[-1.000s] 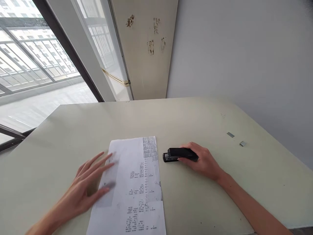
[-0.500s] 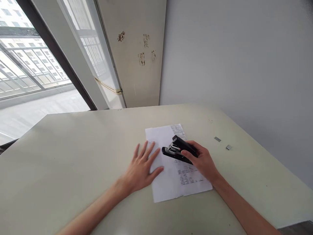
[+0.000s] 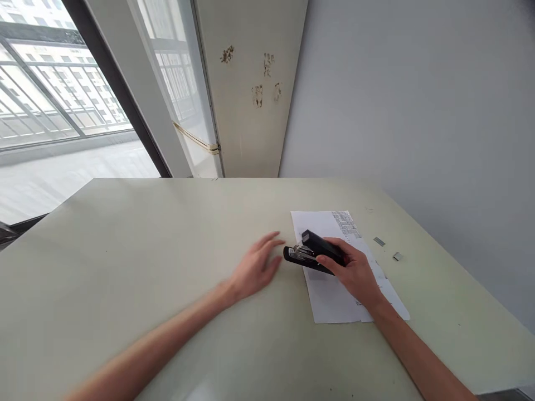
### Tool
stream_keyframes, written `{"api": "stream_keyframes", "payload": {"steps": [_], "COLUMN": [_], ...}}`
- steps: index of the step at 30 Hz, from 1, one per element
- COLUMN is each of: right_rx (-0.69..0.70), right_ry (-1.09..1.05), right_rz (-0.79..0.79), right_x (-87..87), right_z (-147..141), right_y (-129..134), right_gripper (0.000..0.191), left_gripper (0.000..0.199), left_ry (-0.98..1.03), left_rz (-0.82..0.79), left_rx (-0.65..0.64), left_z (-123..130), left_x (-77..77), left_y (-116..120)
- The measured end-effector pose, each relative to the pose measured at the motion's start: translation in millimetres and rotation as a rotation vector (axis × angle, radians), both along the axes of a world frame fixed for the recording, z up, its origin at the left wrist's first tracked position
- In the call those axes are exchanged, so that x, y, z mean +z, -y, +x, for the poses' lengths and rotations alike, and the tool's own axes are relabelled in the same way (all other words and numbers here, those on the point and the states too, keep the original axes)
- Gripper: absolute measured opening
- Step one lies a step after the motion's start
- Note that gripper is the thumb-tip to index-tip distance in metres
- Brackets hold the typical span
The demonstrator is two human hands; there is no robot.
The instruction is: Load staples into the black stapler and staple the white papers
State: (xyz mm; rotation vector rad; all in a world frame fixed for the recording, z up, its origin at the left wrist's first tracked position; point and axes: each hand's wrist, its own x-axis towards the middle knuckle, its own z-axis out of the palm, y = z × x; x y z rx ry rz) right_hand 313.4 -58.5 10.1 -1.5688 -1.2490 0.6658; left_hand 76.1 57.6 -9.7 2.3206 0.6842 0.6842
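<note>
A black stapler (image 3: pixel 320 249) is in my right hand (image 3: pixel 355 273), its jaws spread and its front end pointing left. It is over white paper (image 3: pixel 332 301) with printed text, part of which is covered by the stapler and my right hand. My left hand (image 3: pixel 254 271) is off the paper's left side, slightly blurred, fingers apart and holding nothing, its fingertips close to the stapler's front end.
Two small grey pieces, one flat strip (image 3: pixel 379 241) and one shorter piece (image 3: pixel 397 257), lie right of the paper on the pale table (image 3: pixel 167 250). Behind the table stand a grey wall (image 3: pixel 397 100) and a stained cream panel (image 3: pixel 251 128), with a window at the left.
The paper has shifted right across the table and turned slightly. My left hand has come off it, its fingers now pointing more to the right. The stapler remains in my right hand.
</note>
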Motion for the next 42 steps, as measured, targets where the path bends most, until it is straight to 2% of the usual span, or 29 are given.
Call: {"api": "stream_keyframes", "payload": {"steps": [2,5,9,11,14,21,24,27,34,36,39,42], "right_rx": [0.078,0.192,0.333,0.385,0.389,0.426,0.326,0.205,0.199,0.2,0.208,0.214], "right_ry": [0.049,0.095,0.084,0.066,0.052,0.105,0.035,-0.015,-0.146,-0.127,-0.129,-0.139], "right_rz": [-0.012,-0.028,-0.08,-0.11,-0.146,-0.112,-0.1,-0.111,-0.086,-0.093,-0.091,-0.098], "right_x": [4.4,8.2,6.7,4.8,3.0,0.6,-5.1,-10.1,-12.7,-13.0,-12.9,-11.2], "right_z": [-14.0,-41.9,-76.5,-88.5,-98.8,-97.2,-97.9,-101.7,-102.0,-101.1,-101.4,-102.1], "right_y": [-7.3,-22.8,-43.8,-51.0,-55.9,-51.9,-48.1,-45.7,-46.4,-46.5,-46.9,-46.9], "right_gripper": [0.038,0.038,0.036,0.035,0.036,0.038,0.043,0.041,0.036,0.036,0.035,0.035], "left_gripper": [0.033,0.035,0.037,0.037,0.036,0.035,0.034,0.032,0.027,0.025,0.022,0.022], "left_ry": [0.044,0.106,0.237,0.286,0.323,0.376,0.387,0.384,0.385,0.399,0.438,0.503], "left_rz": [-0.102,-0.264,-0.413,-0.438,-0.455,-0.517,-0.532,-0.542,-0.524,-0.486,-0.421,-0.454], "left_rx": [0.101,0.259,0.361,0.373,0.38,0.405,0.433,0.459,0.493,0.533,0.668,0.77], "left_z": [-32.6,-72.6,-101.2,-106.6,-109.1,-109.2,-109.1,-108.7,-108.6,-113.7,-126.7,-137.7], "left_x": [5.7,12.2,15.5,15.9,16.1,18.9,21.1,23.1,27.0,28.1,28.0,25.2], "left_y": [-5.5,-7.3,-6.1,-6.8,-8.9,-10.1,-10.2,-10.9,-12.2,-15.6,-25.8,-37.0]}}
